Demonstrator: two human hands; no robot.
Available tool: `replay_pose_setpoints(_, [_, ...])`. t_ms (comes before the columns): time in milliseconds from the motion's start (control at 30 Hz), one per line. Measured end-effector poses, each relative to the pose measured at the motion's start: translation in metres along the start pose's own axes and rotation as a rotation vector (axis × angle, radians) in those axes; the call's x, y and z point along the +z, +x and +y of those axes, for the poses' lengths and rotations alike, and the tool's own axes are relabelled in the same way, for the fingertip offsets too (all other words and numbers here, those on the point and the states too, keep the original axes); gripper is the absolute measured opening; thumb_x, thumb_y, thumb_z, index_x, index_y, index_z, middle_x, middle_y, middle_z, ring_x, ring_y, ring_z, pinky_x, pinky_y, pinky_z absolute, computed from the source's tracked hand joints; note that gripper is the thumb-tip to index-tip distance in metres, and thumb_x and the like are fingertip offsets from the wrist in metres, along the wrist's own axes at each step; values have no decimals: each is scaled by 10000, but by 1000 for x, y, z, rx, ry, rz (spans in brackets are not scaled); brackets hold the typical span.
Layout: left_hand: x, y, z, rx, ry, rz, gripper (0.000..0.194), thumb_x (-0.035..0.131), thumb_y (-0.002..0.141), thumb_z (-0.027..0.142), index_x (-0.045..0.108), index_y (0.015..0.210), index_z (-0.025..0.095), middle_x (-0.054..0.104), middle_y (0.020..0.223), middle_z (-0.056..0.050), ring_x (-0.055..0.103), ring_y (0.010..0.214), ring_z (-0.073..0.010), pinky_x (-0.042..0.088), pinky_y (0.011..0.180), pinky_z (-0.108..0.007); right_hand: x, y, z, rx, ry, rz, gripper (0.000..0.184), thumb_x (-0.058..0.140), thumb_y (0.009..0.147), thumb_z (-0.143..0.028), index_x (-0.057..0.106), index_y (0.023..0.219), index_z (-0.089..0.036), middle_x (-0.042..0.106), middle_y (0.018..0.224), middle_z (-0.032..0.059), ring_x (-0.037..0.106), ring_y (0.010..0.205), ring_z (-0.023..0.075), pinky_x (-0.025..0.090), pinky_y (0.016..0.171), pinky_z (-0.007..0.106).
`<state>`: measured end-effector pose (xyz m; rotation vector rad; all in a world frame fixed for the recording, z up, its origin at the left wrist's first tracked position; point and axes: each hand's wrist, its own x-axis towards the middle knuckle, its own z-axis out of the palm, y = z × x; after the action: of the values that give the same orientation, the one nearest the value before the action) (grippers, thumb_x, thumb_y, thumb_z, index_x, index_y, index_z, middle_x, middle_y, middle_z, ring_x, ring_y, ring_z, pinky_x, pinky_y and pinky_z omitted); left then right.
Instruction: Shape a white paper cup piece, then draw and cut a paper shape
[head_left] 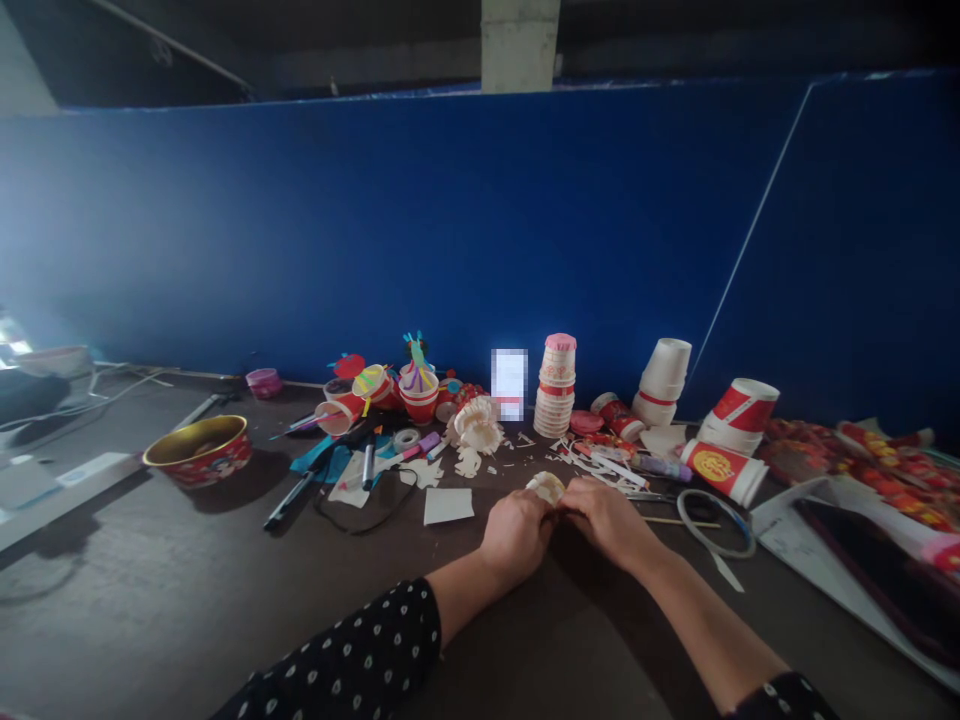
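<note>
My left hand [517, 535] and my right hand [606, 515] meet over the dark table, fingers closed. Between them is a small cream-white paper piece with a ruffled edge [545, 487], its lower part hidden by my fingers. Both hands grip it, as far as shows. Just beyond lies a bundle of similar cream-white curled pieces [478, 425], with small scraps around it. A square of white paper [448, 505] rests flat to the left of my left hand. Behind my hands stands a tall stack of paper cups [555, 385], with something pink on top.
A red bowl with a gold inside [199, 455] stands at left. Pens, tape [406, 440] and decorated cups [420, 390] crowd the back. On the right are red-and-white cups [724, 470], a coiled cable [716, 530] and a dark phone-like slab [885, 570]. A blue partition [450, 230] rises behind.
</note>
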<state>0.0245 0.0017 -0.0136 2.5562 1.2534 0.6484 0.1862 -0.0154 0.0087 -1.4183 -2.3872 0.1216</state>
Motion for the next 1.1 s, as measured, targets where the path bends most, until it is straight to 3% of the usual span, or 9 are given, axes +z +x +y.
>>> replay_pose_setpoints(400, [-7,-1,6,-4,52,-13,221,450,805,229,668,806,196,621,879,-52,549,838,-187,420,743,-270,3,0,-3,-1,-7,6,259,409,807,-163,660,750,-193,618,743,37,541,744,159,351,659,239])
replay_pose_setpoints(633, [-5,0,2,-72,8,-41,209,464,758,177,660,829,186,649,870,-53,567,845,-188,415,774,-269,7,-2,-11,99,56,5,289,387,823,-188,671,772,-193,643,763,49,570,721,153,355,638,225])
replay_pose_setpoints(1100, [0,-4,-1,-11,-88,65,176,451,673,162,627,682,161,653,678,-58,590,634,-181,399,568,-242,13,0,-23,181,-147,2,272,409,827,-248,646,719,-169,630,709,60,566,670,145,312,579,226])
